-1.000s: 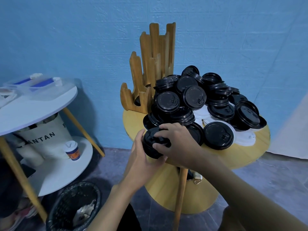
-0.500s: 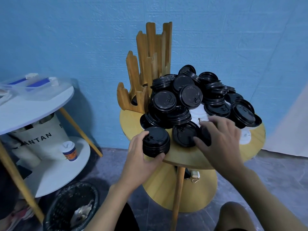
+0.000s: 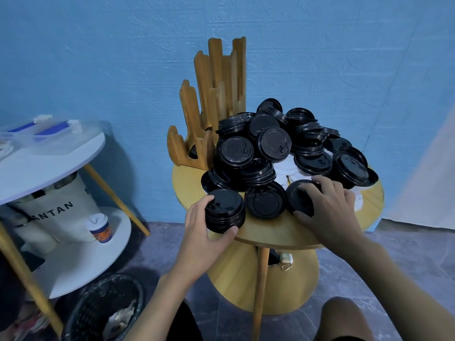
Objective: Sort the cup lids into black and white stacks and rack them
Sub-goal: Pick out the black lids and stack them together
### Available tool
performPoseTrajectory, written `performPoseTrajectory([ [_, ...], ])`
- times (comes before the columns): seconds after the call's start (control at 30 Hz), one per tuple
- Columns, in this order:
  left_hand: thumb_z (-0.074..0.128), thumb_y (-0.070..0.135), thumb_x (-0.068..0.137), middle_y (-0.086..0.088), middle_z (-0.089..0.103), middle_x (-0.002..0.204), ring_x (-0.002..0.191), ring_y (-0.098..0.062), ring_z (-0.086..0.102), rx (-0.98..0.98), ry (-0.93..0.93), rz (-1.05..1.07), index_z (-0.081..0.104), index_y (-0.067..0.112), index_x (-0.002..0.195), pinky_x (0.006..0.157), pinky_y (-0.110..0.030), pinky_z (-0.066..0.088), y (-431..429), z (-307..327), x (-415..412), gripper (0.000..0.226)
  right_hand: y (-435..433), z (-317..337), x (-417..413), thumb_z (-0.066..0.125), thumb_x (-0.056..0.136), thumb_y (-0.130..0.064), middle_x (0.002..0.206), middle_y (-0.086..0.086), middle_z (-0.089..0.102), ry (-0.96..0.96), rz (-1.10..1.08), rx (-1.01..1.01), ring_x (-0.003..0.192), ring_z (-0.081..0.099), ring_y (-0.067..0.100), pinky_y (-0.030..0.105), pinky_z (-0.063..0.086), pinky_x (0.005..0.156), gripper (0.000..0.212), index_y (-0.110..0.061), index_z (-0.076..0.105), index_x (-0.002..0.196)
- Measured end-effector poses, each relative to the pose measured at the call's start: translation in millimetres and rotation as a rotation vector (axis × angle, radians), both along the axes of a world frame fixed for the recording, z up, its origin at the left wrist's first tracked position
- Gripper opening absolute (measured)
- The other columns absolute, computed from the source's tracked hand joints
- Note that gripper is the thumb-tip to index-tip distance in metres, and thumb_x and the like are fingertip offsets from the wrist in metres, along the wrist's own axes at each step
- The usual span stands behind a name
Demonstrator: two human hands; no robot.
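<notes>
Just left of centre in the frame, the left hand (image 3: 204, 232) grips a short stack of black lids (image 3: 225, 210), thumb under its near side and fingers round its far left side; the stack sits right at the near-left edge of the round wooden table (image 3: 270, 238). Right of centre, the right hand (image 3: 330, 210) curls over a single black lid (image 3: 299, 195) lying flat, thumb at its near rim, fingertips at its far rim. One loose black lid (image 3: 266, 200) lies between the two, touching the stack. Behind them a heaped pile (image 3: 270, 148) fills most of the tabletop, with white lids (image 3: 285, 168) showing under it. The wooden rack (image 3: 214, 107) stands upright at the table's far left, touching the pile. Bare wood shows only along the near rim and the right edge.
</notes>
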State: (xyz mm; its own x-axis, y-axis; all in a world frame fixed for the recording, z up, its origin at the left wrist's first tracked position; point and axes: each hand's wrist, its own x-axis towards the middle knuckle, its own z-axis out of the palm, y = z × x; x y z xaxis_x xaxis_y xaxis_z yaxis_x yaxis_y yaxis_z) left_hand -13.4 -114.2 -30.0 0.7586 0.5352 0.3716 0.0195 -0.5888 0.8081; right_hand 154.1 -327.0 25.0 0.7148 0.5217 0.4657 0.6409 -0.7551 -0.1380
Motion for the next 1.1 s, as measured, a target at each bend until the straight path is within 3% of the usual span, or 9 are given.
performPoseTrajectory([
  [0.2,0.078,0.042,0.080,0.034,0.033,0.132,0.132,0.005,0.030,0.008,-0.006,-0.001,0.027,0.053,0.135,0.097,-0.010,0.030,-0.6,1.1,0.2,0.075,-1.5,11.4,-4.7,0.085,0.071,-0.028,0.129,0.015,0.056,0.008,-0.002,0.196,0.116,0.047,0.041,0.049,0.035,0.095,0.045,-0.011,0.068,0.110],
  [0.33,0.078,0.042,0.079,0.026,0.038,0.132,0.132,0.000,0.032,0.001,-0.020,0.012,0.029,0.050,0.137,0.103,-0.018,0.032,-1.4,-1.3,2.0,0.076,18.7,28.3,-27.3,0.081,0.076,-0.033,0.133,0.009,0.055,0.123,0.221,0.273,0.124,0.045,0.030,0.033,0.027,0.101,0.042,-0.016,0.069,0.112],
  [0.43,0.079,0.039,0.079,0.030,0.038,0.131,0.133,-0.003,0.033,0.013,-0.040,0.014,0.032,0.045,0.139,0.105,-0.026,0.036,-2.5,-1.5,2.4,0.077,47.3,34.7,-48.1,0.079,0.080,-0.035,0.135,0.003,0.054,0.240,0.410,0.260,0.124,0.045,0.021,0.027,0.028,0.102,0.038,-0.019,0.070,0.113],
  [0.57,0.079,0.034,0.078,0.035,0.038,0.128,0.133,-0.006,0.035,0.011,-0.066,0.007,0.034,0.042,0.142,0.104,-0.032,0.042,-5.5,-0.1,4.2,0.078,80.3,30.9,-62.5,0.071,0.084,-0.042,0.137,0.002,0.053,0.232,0.482,0.188,0.124,0.046,0.025,0.036,0.031,0.104,0.039,-0.021,0.069,0.117],
  [0.87,0.076,0.054,0.066,0.014,0.041,0.142,0.132,-0.008,0.044,-0.117,-0.046,0.014,0.009,0.060,0.142,0.101,-0.038,0.050,-2.4,-6.1,4.1,0.102,101.8,26.0,-63.9,0.062,0.090,-0.047,0.135,-0.006,0.053,0.191,0.494,0.079,0.124,0.043,0.018,0.025,0.020,0.094,0.039,-0.026,0.066,0.123],
  [0.93,0.076,0.054,0.068,0.014,0.038,0.146,0.136,-0.009,0.040,-0.095,-0.040,0.015,0.004,0.053,0.148,0.104,-0.036,0.048,-0.5,-8.6,3.6,0.108,103.0,26.5,-63.7,0.058,0.092,-0.048,0.137,-0.008,0.050,0.173,0.500,0.045,0.127,0.040,0.016,0.024,0.019,0.095,0.039,-0.028,0.063,0.126],
  [1.0,0.078,0.048,0.073,0.023,0.032,0.147,0.140,-0.005,0.034,-0.035,-0.044,0.007,0.002,0.052,0.150,0.103,-0.024,0.043,0.7,-8.9,2.0,0.108,104.6,26.2,-64.2,0.055,0.094,-0.047,0.141,-0.009,0.047,0.151,0.521,-0.003,0.131,0.037,0.015,0.027,0.020,0.101,0.040,-0.030,0.060,0.129],
  [1.07,0.080,0.038,0.077,0.034,0.027,0.142,0.139,0.000,0.031,0.016,-0.040,-0.001,0.009,0.054,0.147,0.100,-0.016,0.041,2.1,-9.2,0.9,0.101,106.7,23.1,-64.5,0.053,0.095,-0.044,0.145,-0.009,0.043,0.147,0.561,-0.042,0.135,0.031,0.014,0.028,0.018,0.107,0.040,-0.030,0.057,0.133],
  [1.1,0.080,0.035,0.077,0.034,0.029,0.141,0.138,-0.002,0.033,0.024,-0.037,-0.002,0.016,0.052,0.146,0.102,-0.019,0.043,3.5,-10.1,0.9,0.095,107.4,20.6,-64.0,0.052,0.096,-0.043,0.147,-0.008,0.042,0.156,0.581,-0.047,0.137,0.029,0.013,0.028,0.017,0.109,0.040,-0.029,0.056,0.134],
])
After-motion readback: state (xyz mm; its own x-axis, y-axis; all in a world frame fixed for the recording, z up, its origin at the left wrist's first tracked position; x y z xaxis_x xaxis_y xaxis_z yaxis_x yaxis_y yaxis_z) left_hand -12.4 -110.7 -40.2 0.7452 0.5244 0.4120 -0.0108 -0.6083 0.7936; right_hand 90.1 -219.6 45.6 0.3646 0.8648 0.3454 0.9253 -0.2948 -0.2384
